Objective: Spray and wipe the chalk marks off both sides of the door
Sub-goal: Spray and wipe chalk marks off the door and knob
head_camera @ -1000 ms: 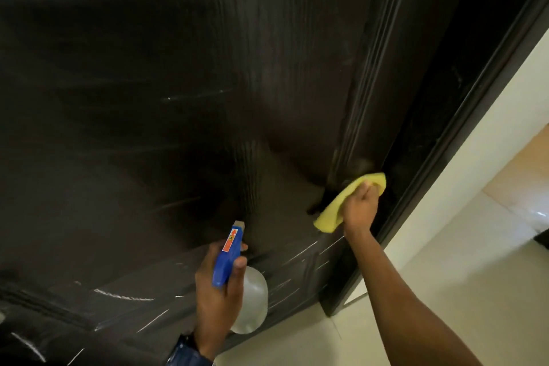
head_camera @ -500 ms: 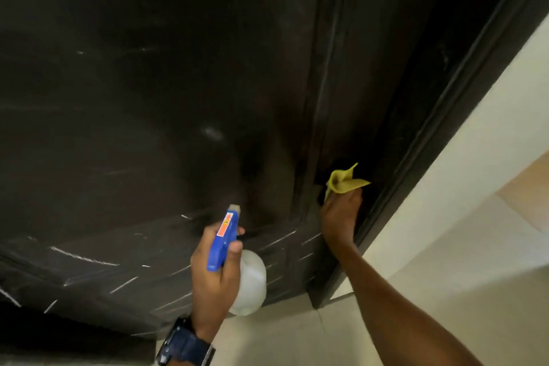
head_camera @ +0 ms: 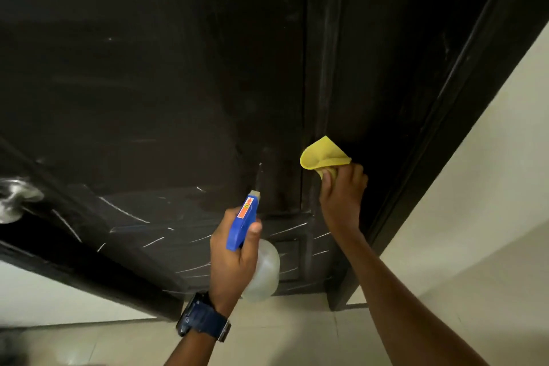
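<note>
We see the dark door (head_camera: 154, 92) filling most of the frame, its top cut off by the upper edge. At the left edge a silvery door handle (head_camera: 16, 199) is blurred and hard to make out. White chalk marks (head_camera: 124, 212) streak the lower panel, left of centre. At lower right the door's edge meets the frame, and pale floor tiles (head_camera: 297, 336) and a cream wall (head_camera: 490, 172) open out beyond. Our left hand (head_camera: 234, 258), with a dark wristwatch (head_camera: 203, 324) below it, grips the spray bottle (head_camera: 252, 249), blue head aimed up at the door. Just right of it, our right hand (head_camera: 343, 190) pinches a bunched yellow cloth (head_camera: 322, 154) near the panel's moulding; whether it touches the door we cannot tell.
</note>
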